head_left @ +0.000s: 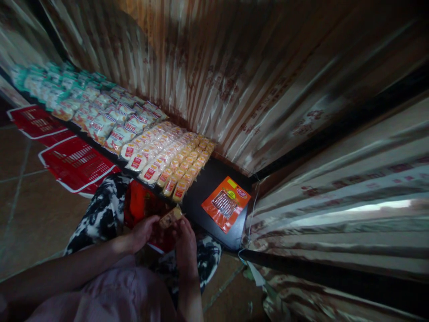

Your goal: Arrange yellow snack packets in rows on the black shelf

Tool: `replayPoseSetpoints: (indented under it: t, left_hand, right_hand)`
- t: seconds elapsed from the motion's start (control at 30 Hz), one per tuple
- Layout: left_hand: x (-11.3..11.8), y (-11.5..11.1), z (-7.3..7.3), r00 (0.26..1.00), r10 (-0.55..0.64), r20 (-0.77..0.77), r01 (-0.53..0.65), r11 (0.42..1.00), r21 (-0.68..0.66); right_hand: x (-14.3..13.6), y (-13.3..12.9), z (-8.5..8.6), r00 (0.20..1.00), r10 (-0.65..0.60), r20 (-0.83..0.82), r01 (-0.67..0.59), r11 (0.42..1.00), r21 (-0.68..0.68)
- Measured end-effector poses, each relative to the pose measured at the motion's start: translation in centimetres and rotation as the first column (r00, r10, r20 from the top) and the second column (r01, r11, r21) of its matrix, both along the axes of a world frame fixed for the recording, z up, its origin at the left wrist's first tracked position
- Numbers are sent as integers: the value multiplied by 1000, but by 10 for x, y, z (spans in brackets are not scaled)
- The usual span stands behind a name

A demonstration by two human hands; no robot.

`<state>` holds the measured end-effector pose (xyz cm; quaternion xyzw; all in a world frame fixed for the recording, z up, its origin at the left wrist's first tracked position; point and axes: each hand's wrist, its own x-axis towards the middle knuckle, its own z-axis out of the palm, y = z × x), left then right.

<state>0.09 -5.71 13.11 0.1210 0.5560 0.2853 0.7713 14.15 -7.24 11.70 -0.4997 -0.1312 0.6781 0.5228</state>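
A small wrapped snack [170, 217], yellowish brown like a packaged cake, is held between my two hands above my lap. My left hand [145, 232] pinches its left end with the fingers closed. Around its right end curl the fingers of my right hand [186, 235]. Just beyond, rows of similar small yellow packs [189, 165] lie on a long black shelf [208, 179]. To the right of these, an orange snack packet [226, 203] with a picture of sticks rests flat near the shelf's end.
Cream-wrapped packs [150, 152], blue-and-white bags [124, 129] and green-edged bags [47, 85] fill the shelf leftward. Red baskets [73, 161] stand on the tiled floor at left. Pleated printed sheeting [228, 80] hangs behind, with a dark bar [335, 129] across it.
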Motion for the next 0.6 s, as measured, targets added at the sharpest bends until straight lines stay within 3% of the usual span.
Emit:
replayPoseSetpoints:
  t: [0.3, 0.6]
  left_hand:
    - [8, 4, -18, 996, -90, 21, 89, 996, 28]
    - [21, 6, -14, 993, -99, 66, 101, 994, -29]
  right_hand:
    - [2, 1, 2, 1000, 0, -29, 2, 998, 70]
    - [4, -1, 12, 1000, -3, 12, 2, 996, 93]
